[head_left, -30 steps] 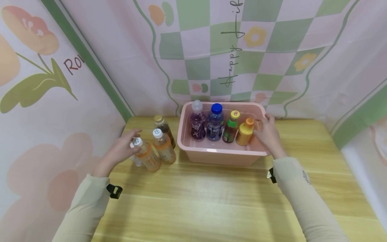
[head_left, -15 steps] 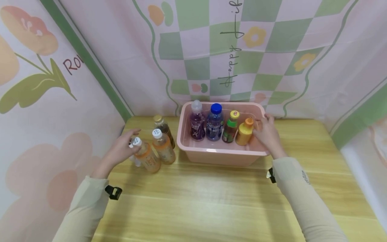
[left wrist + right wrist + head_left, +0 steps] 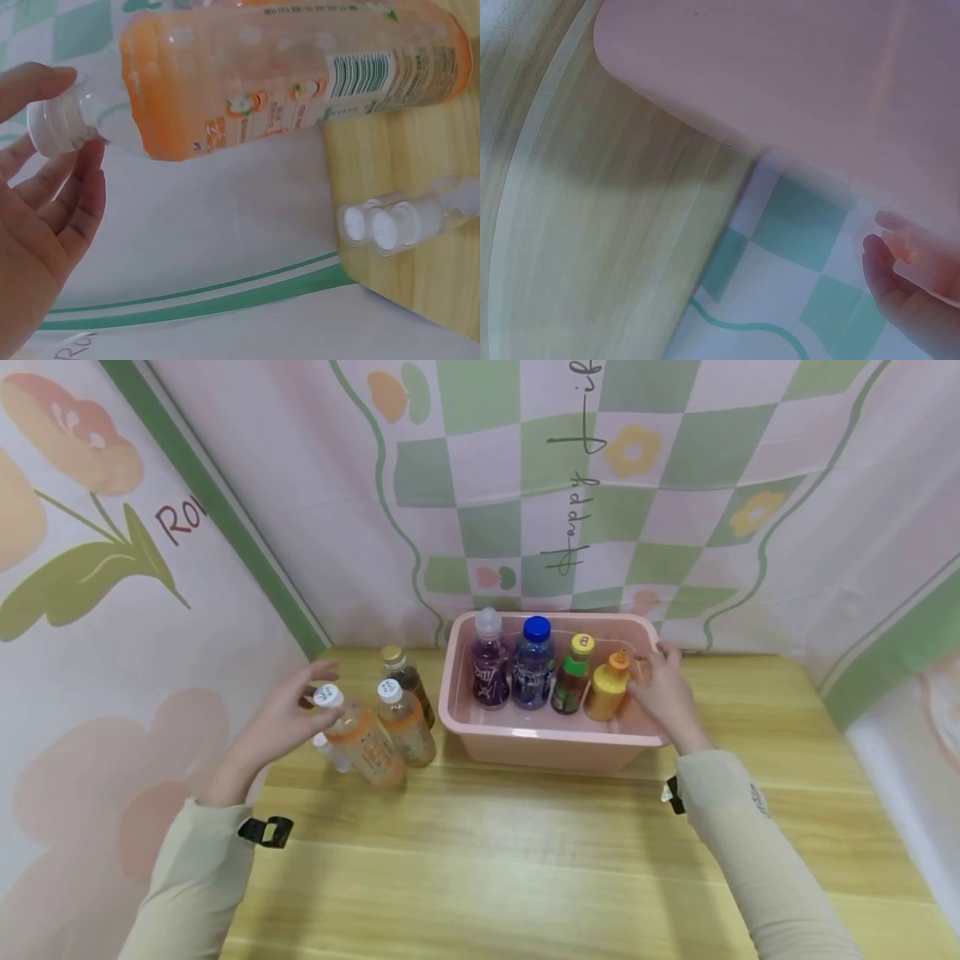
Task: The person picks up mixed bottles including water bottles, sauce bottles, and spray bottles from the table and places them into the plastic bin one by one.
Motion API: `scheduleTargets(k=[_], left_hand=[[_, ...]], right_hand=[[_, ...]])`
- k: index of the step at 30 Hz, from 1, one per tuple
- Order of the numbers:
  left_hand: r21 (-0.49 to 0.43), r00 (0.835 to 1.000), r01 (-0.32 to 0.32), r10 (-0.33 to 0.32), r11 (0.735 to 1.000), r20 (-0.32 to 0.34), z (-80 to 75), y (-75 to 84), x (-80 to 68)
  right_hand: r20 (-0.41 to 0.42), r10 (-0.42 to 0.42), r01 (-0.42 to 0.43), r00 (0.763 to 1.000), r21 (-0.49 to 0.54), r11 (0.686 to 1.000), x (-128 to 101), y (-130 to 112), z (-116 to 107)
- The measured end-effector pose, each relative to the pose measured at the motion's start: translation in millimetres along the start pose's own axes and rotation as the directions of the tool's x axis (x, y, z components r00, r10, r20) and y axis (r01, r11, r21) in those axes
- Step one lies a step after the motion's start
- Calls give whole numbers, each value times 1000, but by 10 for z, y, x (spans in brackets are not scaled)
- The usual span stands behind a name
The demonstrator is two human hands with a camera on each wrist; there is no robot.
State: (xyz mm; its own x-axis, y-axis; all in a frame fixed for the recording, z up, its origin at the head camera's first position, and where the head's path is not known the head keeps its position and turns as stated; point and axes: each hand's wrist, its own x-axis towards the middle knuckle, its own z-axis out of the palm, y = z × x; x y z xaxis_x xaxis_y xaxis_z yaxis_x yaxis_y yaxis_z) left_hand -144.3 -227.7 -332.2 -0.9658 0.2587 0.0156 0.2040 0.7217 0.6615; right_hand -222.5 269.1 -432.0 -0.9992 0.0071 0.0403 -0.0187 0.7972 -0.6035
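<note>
Left hand (image 3: 281,727) is raised, its fingers and thumb curled in a pinch. Right hand (image 3: 663,693) reaches forward with fingers bent. Both arms wear pale sleeves.

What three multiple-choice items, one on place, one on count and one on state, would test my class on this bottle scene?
1. Where does the right hand rest?
A. flat on the bare table
B. at the right end of the pink bin
C. on the blue cap

2. How many bottles stand inside the bin?
A. two
B. four
C. six

3. How does the orange bottle by the left hand stand?
A. tilted, pinched at its white cap
B. lying flat on the table
C. upside down in the bin

Answers: 1 B, its fingers lie at the bin's right rim beside the orange-capped bottle. 2 B, four caps stand in a row inside. 3 A, the head and left wrist views show it leaning, fingers at the cap.
</note>
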Motion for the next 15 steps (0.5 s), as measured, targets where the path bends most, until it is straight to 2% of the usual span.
scheduleTargets(k=[9,15], left_hand=[[1,998,-64,64,998,-28,-62,166,-43],[13,990,-136,136,991,-26,-37,295,-33]], right_hand=[[14,7,-7,1000,-5,1000,-3,-13,-2],[12,7,-7,1000,-4,1000,-5,-12,-1]])
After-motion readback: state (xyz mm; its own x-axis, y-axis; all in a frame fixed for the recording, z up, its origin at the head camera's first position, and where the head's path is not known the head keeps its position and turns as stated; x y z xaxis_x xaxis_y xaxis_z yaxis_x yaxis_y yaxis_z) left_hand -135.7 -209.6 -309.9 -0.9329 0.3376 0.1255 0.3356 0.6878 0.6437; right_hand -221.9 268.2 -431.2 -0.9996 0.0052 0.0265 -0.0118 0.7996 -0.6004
